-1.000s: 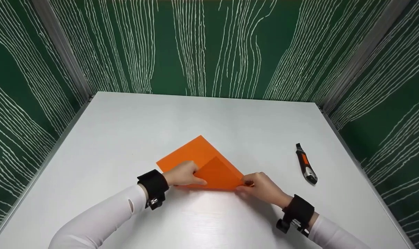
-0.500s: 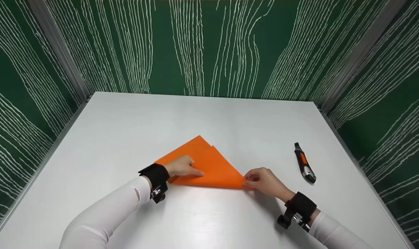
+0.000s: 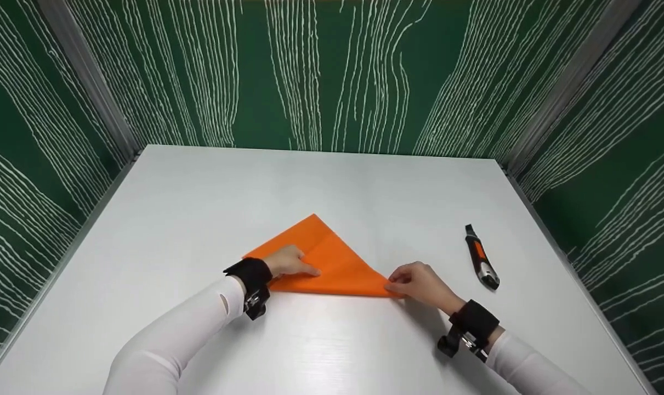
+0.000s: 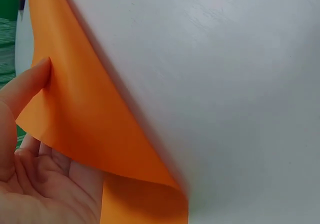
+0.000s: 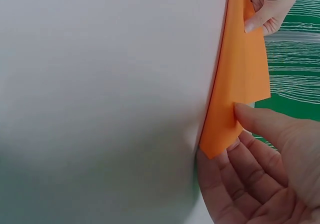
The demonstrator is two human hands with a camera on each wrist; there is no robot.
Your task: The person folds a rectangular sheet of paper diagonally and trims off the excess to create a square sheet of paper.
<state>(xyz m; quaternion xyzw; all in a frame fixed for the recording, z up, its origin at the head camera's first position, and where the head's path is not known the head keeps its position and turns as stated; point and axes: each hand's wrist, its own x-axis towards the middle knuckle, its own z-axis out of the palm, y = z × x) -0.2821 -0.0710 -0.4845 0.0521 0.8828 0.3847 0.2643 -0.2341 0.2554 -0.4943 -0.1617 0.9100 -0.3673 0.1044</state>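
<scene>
Farther from the left hand [image 3: 289, 260] and right hand [image 3: 418, 283], the upper tip of the paper [image 3: 337, 259] is now shifted, seemingly matched to the lower; the fold is judged nearly aligned. On the desk [image 3: 310, 345], between both hands, the paper is pinched by each.

The orange paper's top flap [image 3: 340, 266] has swung up toward the far corner, so the layers pretty much line up now instead of being stepped. Right hand [image 3: 424, 284] has also crept slightly up and outward.
</scene>
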